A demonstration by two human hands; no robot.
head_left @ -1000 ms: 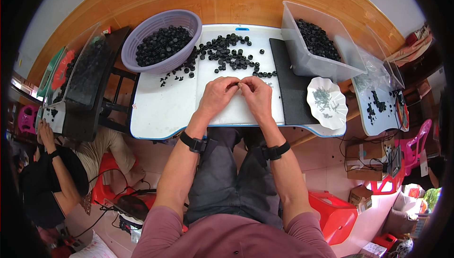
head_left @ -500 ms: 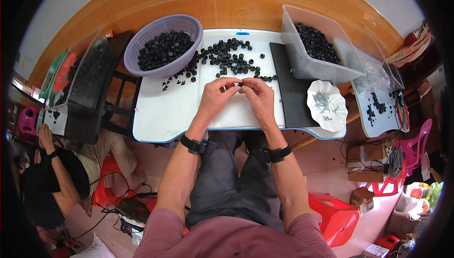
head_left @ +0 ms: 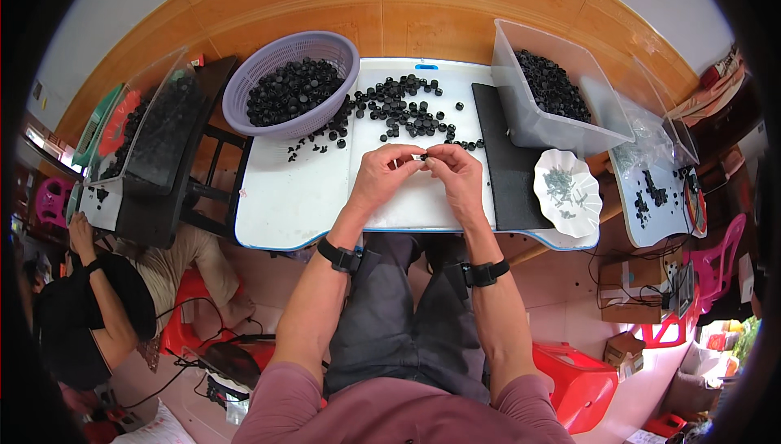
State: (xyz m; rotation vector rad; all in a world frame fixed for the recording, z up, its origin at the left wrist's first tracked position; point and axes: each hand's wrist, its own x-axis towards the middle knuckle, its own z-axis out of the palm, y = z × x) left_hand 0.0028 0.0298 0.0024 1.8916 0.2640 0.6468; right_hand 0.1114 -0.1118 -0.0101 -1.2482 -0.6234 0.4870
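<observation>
Over the white table (head_left: 285,200), my left hand (head_left: 382,177) and my right hand (head_left: 460,177) meet at the fingertips. Both pinch a small black plastic part (head_left: 423,157), mostly covered by the fingers, so its exact form cannot be made out. Just beyond my hands lie many loose black round caps (head_left: 419,124). Several smaller black stemmed pieces (head_left: 305,149) are scattered in front of a purple basket (head_left: 236,106), which is heaped with black pieces. To the right, a white scalloped dish (head_left: 590,216) holds small thin pieces.
A clear plastic bin (head_left: 553,131) of black parts stands at the back right, partly on a black mat (head_left: 512,200). Another table (head_left: 643,232) adjoins on the right. A co-worker (head_left: 89,314) sits at the far left beside a dark table (head_left: 159,216). Red stools (head_left: 573,387) stand below.
The whole view has shifted slightly, with the table lower and to the right. My hands stay together, fingertips still pinching the small black part.
</observation>
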